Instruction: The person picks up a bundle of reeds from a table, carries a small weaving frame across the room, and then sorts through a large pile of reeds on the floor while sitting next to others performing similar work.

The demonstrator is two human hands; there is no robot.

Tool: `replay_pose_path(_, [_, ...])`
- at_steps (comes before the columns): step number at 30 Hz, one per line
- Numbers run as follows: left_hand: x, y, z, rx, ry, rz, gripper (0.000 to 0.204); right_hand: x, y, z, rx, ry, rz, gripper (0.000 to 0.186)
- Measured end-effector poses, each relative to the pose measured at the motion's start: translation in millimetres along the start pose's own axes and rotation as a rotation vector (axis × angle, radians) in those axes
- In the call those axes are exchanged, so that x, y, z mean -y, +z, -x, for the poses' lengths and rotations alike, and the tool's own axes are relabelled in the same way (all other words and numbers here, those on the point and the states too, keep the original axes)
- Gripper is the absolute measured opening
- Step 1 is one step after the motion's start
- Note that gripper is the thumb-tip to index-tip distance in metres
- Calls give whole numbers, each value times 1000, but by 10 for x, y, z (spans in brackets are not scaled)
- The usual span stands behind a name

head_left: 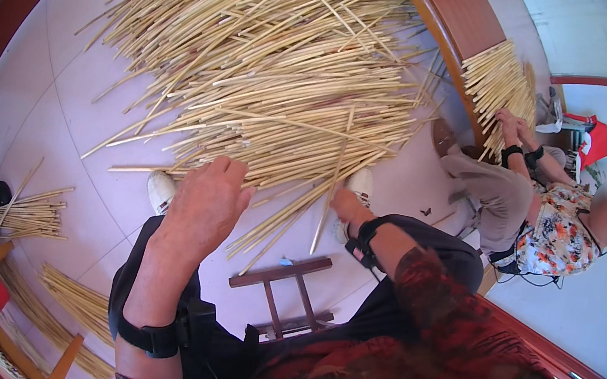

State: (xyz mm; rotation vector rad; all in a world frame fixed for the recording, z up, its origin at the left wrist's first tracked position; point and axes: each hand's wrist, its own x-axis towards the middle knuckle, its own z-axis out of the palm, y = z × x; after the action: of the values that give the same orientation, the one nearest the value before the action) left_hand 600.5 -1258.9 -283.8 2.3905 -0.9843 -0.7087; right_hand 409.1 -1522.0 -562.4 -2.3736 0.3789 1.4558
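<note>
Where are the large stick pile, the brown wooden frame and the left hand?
Large stick pile (273, 79), head view: its middle sticks.
Brown wooden frame (269, 275), head view: its upper bar.
Left hand (204, 202), head view: its back.

Head-worn fisheye view, steeply downward

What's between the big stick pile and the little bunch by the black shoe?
Just bare tiled floor separates the pile and the bunch in the head view.

No readable lettering, labels, brands, numbers or signs on anything in the head view.
</note>
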Motion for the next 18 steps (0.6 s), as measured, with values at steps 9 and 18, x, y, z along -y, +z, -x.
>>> replay_pose_path(9, [64,-46,121,138,-102,18,24,691,573,-6,-250,472,-1008,37])
replay_pose_path(18, [34,-25,107,93,-42,-34,22,1079,-54,-683,-197,288,-2133,25])
